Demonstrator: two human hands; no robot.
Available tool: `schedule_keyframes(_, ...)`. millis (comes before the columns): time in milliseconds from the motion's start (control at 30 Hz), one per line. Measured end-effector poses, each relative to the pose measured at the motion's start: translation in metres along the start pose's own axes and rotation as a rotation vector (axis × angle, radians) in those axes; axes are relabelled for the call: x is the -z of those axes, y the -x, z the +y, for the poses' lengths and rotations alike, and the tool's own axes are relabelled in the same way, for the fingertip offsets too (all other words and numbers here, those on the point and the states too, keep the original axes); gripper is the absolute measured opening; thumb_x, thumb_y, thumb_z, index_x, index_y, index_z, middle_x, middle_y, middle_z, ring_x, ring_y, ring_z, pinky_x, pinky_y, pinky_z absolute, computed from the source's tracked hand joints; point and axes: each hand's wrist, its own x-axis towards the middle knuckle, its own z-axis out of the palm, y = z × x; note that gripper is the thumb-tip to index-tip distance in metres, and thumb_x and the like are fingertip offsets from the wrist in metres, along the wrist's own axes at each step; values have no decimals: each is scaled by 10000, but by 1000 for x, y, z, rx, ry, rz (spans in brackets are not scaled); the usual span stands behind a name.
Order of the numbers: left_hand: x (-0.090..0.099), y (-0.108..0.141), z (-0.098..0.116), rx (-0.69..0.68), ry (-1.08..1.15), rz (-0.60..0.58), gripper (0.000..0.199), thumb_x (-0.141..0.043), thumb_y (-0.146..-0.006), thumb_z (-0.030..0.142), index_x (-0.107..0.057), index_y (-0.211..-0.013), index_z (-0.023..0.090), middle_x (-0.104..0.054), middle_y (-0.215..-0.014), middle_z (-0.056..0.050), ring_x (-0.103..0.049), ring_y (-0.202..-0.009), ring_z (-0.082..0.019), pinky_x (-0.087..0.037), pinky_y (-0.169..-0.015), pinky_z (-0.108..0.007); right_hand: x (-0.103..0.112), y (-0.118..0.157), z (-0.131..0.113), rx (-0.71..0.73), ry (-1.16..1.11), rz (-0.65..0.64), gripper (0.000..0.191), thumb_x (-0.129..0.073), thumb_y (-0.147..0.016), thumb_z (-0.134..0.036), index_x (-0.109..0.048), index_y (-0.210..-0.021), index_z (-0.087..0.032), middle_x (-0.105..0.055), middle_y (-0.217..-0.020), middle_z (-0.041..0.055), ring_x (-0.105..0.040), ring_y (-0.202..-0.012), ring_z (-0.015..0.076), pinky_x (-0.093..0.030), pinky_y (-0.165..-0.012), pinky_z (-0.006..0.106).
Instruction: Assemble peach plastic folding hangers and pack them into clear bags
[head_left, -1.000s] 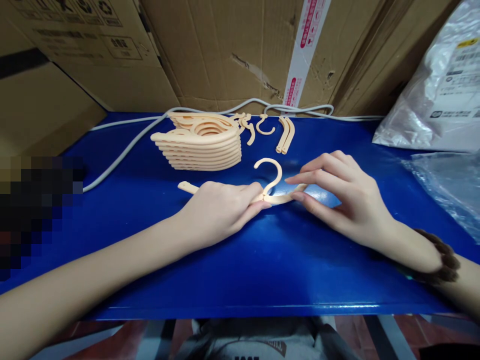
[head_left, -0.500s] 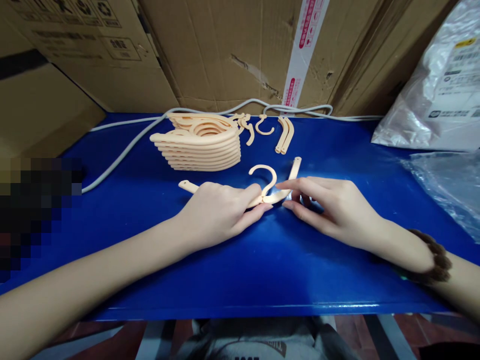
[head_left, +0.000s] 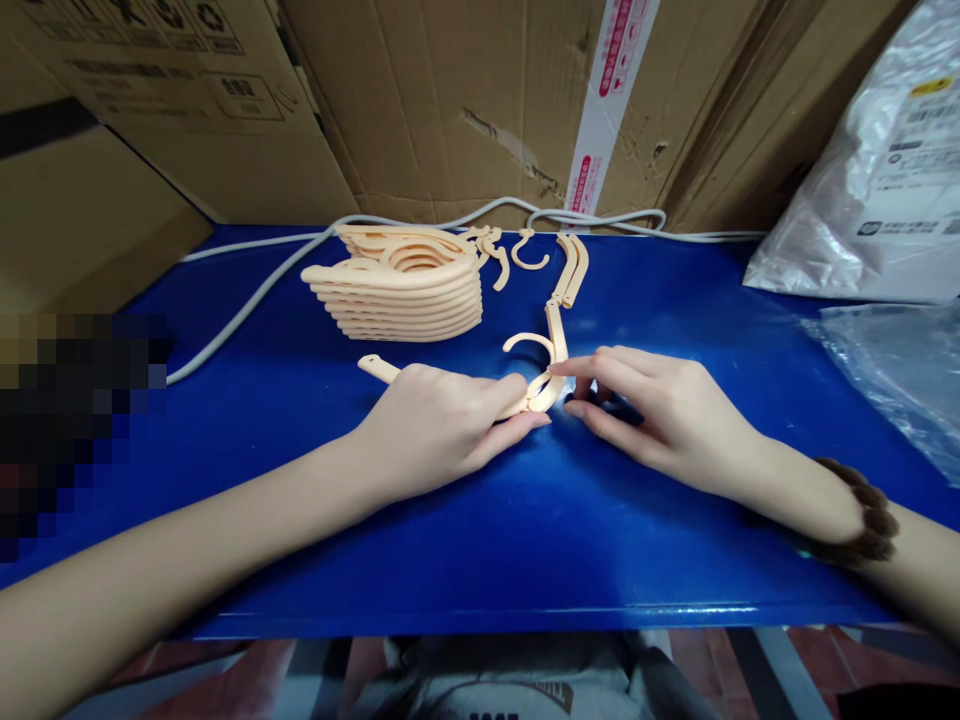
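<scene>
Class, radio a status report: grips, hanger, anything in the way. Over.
Left grip closed on hanger; right grip open at its folded arm; loose parts by arm's tip, contact unclear.

Cartons (head_left: 435, 80) behind a worktable (head_left: 480, 550) suggest a workshop.

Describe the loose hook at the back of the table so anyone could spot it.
Find the back edge of the blue table, where the pale cable runs. Right of the beige hanger stack, just left of two curved bars lying side by side, is the hook: a single J-like curve, visibly slimmer than those bars.
</scene>
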Motion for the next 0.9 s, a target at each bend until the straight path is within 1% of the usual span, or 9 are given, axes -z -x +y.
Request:
schedule_keyframes(100, 0, 0, 0, -26, 0, 33, 398, -439, -1066, 432, -595, -799, 183, -595, -563, 25, -525, -476, -128, -153, -491, -265, 0, 0, 0, 7, 4, -1, 270, -535, -1030, -259, -619, -1270, -171, -721, -1108, 99, -700, -958, 217, -521, -759, 297)
schedule_keyframes(200, 0, 0, 0, -36, 0, 24, 384, -446, -1067, 424, -600, -811, 182, -609, -578, 26, -548, -487, -130, -171, -492, -269, 1, -1, 0, 16, 13, -7, 288, -533, -1034, -259, -619, -1290, -158, -713, -1078, 96, -689, -940, 216, -511, -754, 296)
schedule_keyframes(300, 0, 0, 1, -45, -9, 9, 388, -429, -1074, 433, -606, -833, 186, -626, -594, 25, -567, -497, -129, -192, -494, -276, 1, -1, 0, 25, 18, -15, 328, -517, -1046, -304, -620, -1319, -154, -707, -1033, 95, -681, -914, 224, -515, -752, 310)
schedule_keyframes(433, 1, 1, 3, -76, -21, 20, 370, -410, -1083, 415, -613, -868, 192, -641, -602, 29, -566, -486, -116, -239, -496, -280, 0, -2, 0, 38, -1, -47, 383, -486, -1059, -372, -620, -1356, -169, -697, -1107, 117, -673, -972, 239, -540, -810, 345)
schedule_keyframes(567, 0, 2, 5, -123, -14, 57, 365, -426, -1079, 388, -606, -836, 184, -657, -616, 18, -589, -489, -129, -285, -486, -294, -1, -2, 1, 46, -45, -75, 378, -486, -1061, -384, -630, -1334, -165, -684, -1144, 128, -658, -1003, 240, -540, -854, 365)
schedule_keyframes(733, 0, 2, 7, -178, -18, 97, 359, -462, -1070, 368, -595, -796, 179, -673, -636, 13, -632, -518, -141, -345, -484, -304, -2, -1, 2, 50, -80, -83, 356, -487, -1069, -353, -625, -1335, -160, -667, -1157, 120, -634, -1015, 226, -516, -872, 361)
schedule_keyframes(900, -3, 1, 8, -240, -33, 95, 365, -456, -1074, 364, -598, -794, 177, -676, -665, 16, -637, -549, -132, -372, -493, -304, -3, -3, 0, 64, -108, -67, 304, -471, -1079, -352, -658, -1231, -167, -661, -1132, 106, -633, -996, 207, -501, -856, 334)
